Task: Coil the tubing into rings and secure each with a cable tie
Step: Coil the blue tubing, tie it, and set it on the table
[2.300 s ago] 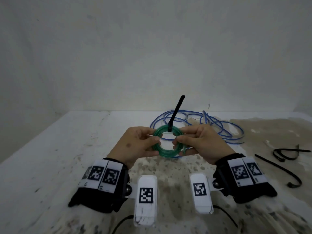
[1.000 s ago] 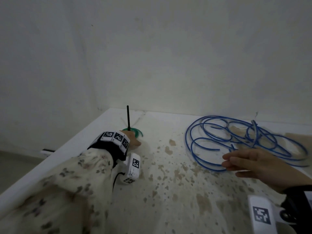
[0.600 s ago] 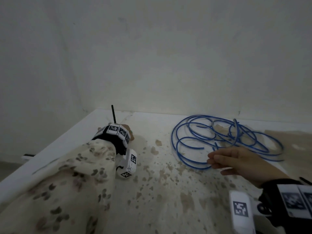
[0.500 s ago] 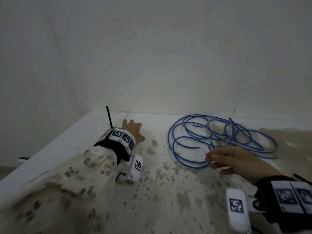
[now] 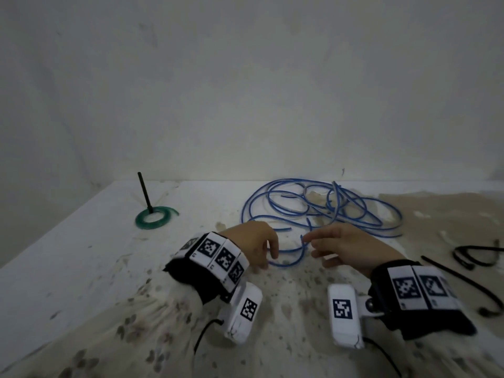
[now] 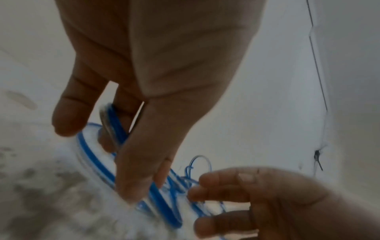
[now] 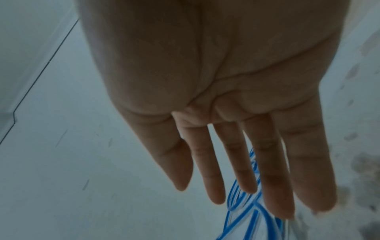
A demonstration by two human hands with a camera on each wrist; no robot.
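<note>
Stained tabletop (image 5: pixel 81 268): both hands (image 5: pixel 253 241) reach loose blue tubing (image 5: pixel 313 203)

bare workroom | stained white table (image 5: pixel 81 268) | plain wall (image 5: pixel 245 91)

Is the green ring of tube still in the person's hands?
No, the green ring lies on the table far to the left, with its black tie sticking up, away from both hands.

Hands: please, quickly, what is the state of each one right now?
Left hand: fingers curl down over the blue tubing; a real grip cannot be told.
Right hand: open, fingers straight, holding nothing.
</note>
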